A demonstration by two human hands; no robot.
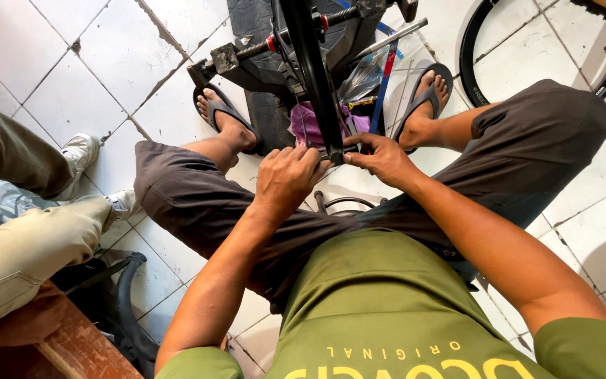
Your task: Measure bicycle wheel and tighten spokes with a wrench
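Observation:
A black bicycle wheel rim [312, 63] stands upright in a black truing stand [261, 67] between my knees. My left hand [285, 179] is curled with its fingers closed on the near edge of the rim. My right hand [380, 158] pinches the rim from the right side, thumb and fingers meeting at the same spot. Whether a small tool sits between my fingers is hidden. Thin spokes run up from the rim. A purple cloth [306, 123] lies under the rim on the stand's base.
I sit with both feet in sandals on a white tiled floor [71, 91]. Another person's legs in khaki trousers [22, 238] and grey shoes are at the left. A black tyre [482, 52] lies at upper right. A wooden bench edge [71, 344] sits at lower left.

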